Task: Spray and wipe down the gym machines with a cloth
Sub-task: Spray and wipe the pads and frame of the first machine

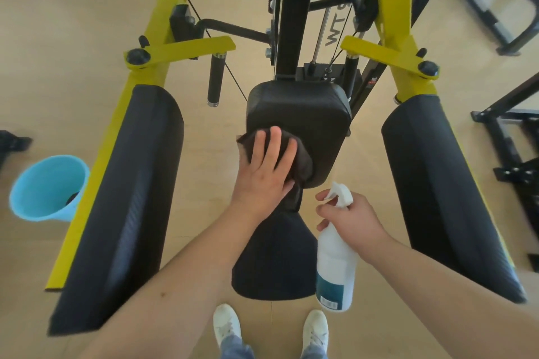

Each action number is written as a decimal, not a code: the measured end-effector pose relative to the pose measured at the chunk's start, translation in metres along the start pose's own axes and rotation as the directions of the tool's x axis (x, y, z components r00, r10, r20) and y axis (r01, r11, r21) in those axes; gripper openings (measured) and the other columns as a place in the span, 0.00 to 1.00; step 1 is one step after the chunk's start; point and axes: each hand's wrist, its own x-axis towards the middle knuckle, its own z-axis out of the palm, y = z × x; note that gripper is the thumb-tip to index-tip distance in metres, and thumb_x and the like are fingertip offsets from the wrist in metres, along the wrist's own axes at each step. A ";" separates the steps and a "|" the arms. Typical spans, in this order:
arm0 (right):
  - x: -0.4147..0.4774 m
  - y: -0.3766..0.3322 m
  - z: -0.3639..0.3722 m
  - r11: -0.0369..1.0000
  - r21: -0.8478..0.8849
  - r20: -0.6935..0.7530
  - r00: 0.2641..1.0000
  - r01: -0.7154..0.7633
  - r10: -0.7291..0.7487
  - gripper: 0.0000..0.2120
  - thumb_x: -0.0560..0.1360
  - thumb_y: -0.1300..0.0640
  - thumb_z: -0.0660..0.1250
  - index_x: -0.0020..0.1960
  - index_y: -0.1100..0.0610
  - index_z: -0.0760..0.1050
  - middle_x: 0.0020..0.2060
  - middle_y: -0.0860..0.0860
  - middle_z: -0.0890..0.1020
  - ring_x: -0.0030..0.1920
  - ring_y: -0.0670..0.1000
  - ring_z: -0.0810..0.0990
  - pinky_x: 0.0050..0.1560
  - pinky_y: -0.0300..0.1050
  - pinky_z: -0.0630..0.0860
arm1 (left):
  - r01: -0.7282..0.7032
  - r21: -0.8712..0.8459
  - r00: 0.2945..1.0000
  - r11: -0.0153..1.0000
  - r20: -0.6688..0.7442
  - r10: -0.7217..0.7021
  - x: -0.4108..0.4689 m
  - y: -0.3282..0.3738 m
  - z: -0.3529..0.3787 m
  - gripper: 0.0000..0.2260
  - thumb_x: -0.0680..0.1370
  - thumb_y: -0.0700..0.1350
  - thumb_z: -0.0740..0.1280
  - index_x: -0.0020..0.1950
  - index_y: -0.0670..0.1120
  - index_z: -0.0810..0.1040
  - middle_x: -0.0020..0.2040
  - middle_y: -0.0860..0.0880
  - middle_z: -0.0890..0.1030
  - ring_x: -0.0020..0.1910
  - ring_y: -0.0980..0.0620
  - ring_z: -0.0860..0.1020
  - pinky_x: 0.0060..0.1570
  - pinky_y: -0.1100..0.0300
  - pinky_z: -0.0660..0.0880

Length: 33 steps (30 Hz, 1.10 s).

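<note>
A yellow and black gym machine fills the view. Its black back pad [315,119] stands in the middle, above a black seat pad [274,259]. My left hand [265,172] lies flat with straight fingers on a dark cloth [303,163], pressing it against the lower left corner of the back pad. To the right, my right hand [350,213] grips the neck of a white spray bottle [335,268], which hangs downward beside the seat pad. Its white trigger head pokes out above my fingers.
Two long black arm pads [122,207] [446,195] on yellow frame bars flank the seat. A light blue bucket [46,186] stands on the wooden floor at the left. Black frames of other machines [507,154] stand at the right. My white shoes are below the seat.
</note>
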 end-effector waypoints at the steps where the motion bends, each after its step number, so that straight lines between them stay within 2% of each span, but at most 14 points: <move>1: 0.000 -0.004 -0.002 1.000 0.011 0.000 1.000 0.009 -0.009 0.05 0.75 0.49 0.71 0.50 0.42 0.78 0.39 0.48 0.84 0.41 0.52 0.86 0.48 0.54 0.86 | -0.005 -0.008 1.000 1.000 -0.021 0.005 0.012 -0.001 -0.009 0.46 0.70 0.60 0.77 0.78 0.44 0.56 0.78 0.38 0.41 0.77 0.33 0.46 0.66 0.27 0.66; 3: 0.001 -0.012 -0.008 0.999 0.046 0.003 1.000 0.022 -0.022 0.05 0.75 0.51 0.71 0.50 0.43 0.79 0.35 0.48 0.85 0.39 0.52 0.86 0.47 0.53 0.85 | 0.006 -0.033 0.999 0.999 -0.049 -0.007 0.036 0.000 -0.025 0.45 0.73 0.63 0.72 0.80 0.46 0.53 0.80 0.38 0.41 0.78 0.36 0.40 0.68 0.21 0.54; 5: 0.002 -0.019 -0.014 0.995 0.092 0.008 0.999 0.031 -0.032 0.05 0.76 0.53 0.71 0.49 0.44 0.79 0.32 0.47 0.85 0.36 0.50 0.86 0.46 0.50 0.84 | 0.024 -0.018 0.997 1.000 -0.079 -0.025 0.054 0.003 -0.035 0.45 0.76 0.67 0.64 0.83 0.47 0.48 0.81 0.38 0.44 0.79 0.37 0.39 0.67 0.20 0.40; 7: 0.003 -0.022 -0.018 0.993 0.114 0.000 1.000 0.031 -0.032 0.05 0.75 0.53 0.72 0.49 0.44 0.79 0.32 0.47 0.85 0.36 0.49 0.86 0.45 0.49 0.84 | -0.003 0.045 0.993 0.999 -0.116 0.008 0.058 0.007 -0.033 0.44 0.78 0.68 0.60 0.83 0.47 0.45 0.81 0.38 0.44 0.80 0.38 0.40 0.66 0.21 0.35; 9: 0.004 -0.020 -0.020 0.992 0.122 -0.013 0.999 0.035 -0.033 0.05 0.75 0.53 0.71 0.49 0.43 0.78 0.32 0.47 0.85 0.36 0.48 0.86 0.44 0.48 0.83 | -0.071 0.129 0.985 0.989 -0.144 0.090 0.050 0.008 -0.017 0.42 0.79 0.67 0.61 0.83 0.47 0.47 0.81 0.38 0.44 0.80 0.38 0.42 0.66 0.21 0.36; 11: 0.006 -0.012 -0.022 0.993 0.117 -0.027 0.999 0.025 -0.022 0.05 0.75 0.51 0.71 0.50 0.44 0.78 0.33 0.46 0.85 0.37 0.50 0.86 0.45 0.49 0.83 | -0.132 0.167 0.980 0.977 -0.126 0.154 0.031 0.009 0.006 0.42 0.77 0.66 0.66 0.82 0.48 0.51 0.80 0.40 0.44 0.79 0.40 0.43 0.70 0.25 0.35; 15: 0.006 0.008 -0.029 0.990 0.143 -0.044 0.999 -0.001 0.007 0.05 0.76 0.51 0.70 0.50 0.42 0.79 0.33 0.45 0.84 0.39 0.51 0.86 0.47 0.52 0.85 | -0.276 0.246 0.961 0.929 0.050 0.272 -0.032 0.010 0.060 0.42 0.73 0.56 0.74 0.80 0.51 0.54 0.80 0.45 0.44 0.78 0.46 0.46 0.71 0.31 0.42; 18: 0.004 0.023 -0.033 0.989 0.146 -0.052 0.998 -0.025 0.033 0.06 0.76 0.51 0.71 0.50 0.41 0.79 0.36 0.46 0.84 0.39 0.50 0.86 0.49 0.53 0.85 | -0.305 0.251 0.952 0.919 0.068 0.297 -0.050 0.015 0.073 0.35 0.77 0.48 0.65 0.81 0.50 0.53 0.80 0.46 0.45 0.78 0.47 0.47 0.72 0.29 0.41; 20: 0.002 0.029 -0.036 0.989 0.143 -0.052 0.998 -0.031 0.038 0.06 0.76 0.52 0.71 0.50 0.41 0.79 0.37 0.46 0.84 0.38 0.49 0.86 0.49 0.53 0.85 | -0.333 0.264 0.943 0.905 0.070 0.327 -0.043 0.015 0.067 0.34 0.79 0.45 0.57 0.83 0.49 0.48 0.81 0.46 0.44 0.79 0.47 0.46 0.73 0.29 0.39; 23: 0.000 0.029 -0.041 0.989 0.142 -0.044 0.998 -0.030 0.036 0.06 0.77 0.52 0.71 0.51 0.42 0.79 0.40 0.47 0.84 0.39 0.51 0.86 0.49 0.53 0.85 | -0.421 0.399 0.904 0.815 0.118 0.410 -0.018 0.012 0.044 0.39 0.81 0.52 0.59 0.83 0.49 0.36 0.83 0.46 0.35 0.81 0.47 0.40 0.73 0.29 0.34; 26: -0.001 0.020 -0.045 0.986 0.167 -0.048 0.998 -0.023 0.032 0.05 0.77 0.52 0.71 0.51 0.42 0.78 0.41 0.49 0.84 0.41 0.52 0.86 0.49 0.54 0.85 | -0.367 0.385 0.923 0.847 0.033 0.385 0.027 0.031 0.005 0.38 0.80 0.59 0.58 0.85 0.52 0.42 0.83 0.47 0.34 0.82 0.45 0.35 0.74 0.31 0.35; 29: -0.002 0.011 -0.050 0.976 0.217 -0.077 0.996 -0.026 0.044 0.05 0.76 0.52 0.71 0.50 0.42 0.78 0.41 0.49 0.83 0.42 0.53 0.86 0.51 0.55 0.85 | -0.263 0.280 0.959 0.923 -0.028 0.282 0.076 0.061 -0.029 0.35 0.80 0.59 0.60 0.84 0.50 0.54 0.85 0.46 0.42 0.82 0.44 0.40 0.72 0.28 0.34; 31: -0.003 0.007 -0.057 0.971 0.235 -0.097 0.994 -0.033 0.057 0.06 0.76 0.53 0.71 0.49 0.42 0.78 0.42 0.50 0.83 0.43 0.53 0.86 0.51 0.54 0.84 | -0.263 0.237 0.962 0.935 -0.004 0.272 0.093 0.070 -0.040 0.24 0.81 0.57 0.62 0.75 0.49 0.72 0.84 0.45 0.53 0.83 0.43 0.46 0.70 0.26 0.32; 33: -0.004 0.005 -0.065 0.968 0.251 -0.096 0.994 -0.024 0.050 0.06 0.75 0.54 0.70 0.49 0.43 0.78 0.39 0.50 0.84 0.42 0.52 0.86 0.50 0.53 0.84 | -0.317 0.267 0.945 0.910 0.003 0.328 0.094 0.067 -0.040 0.13 0.81 0.54 0.63 0.59 0.48 0.79 0.79 0.44 0.65 0.82 0.42 0.54 0.70 0.26 0.32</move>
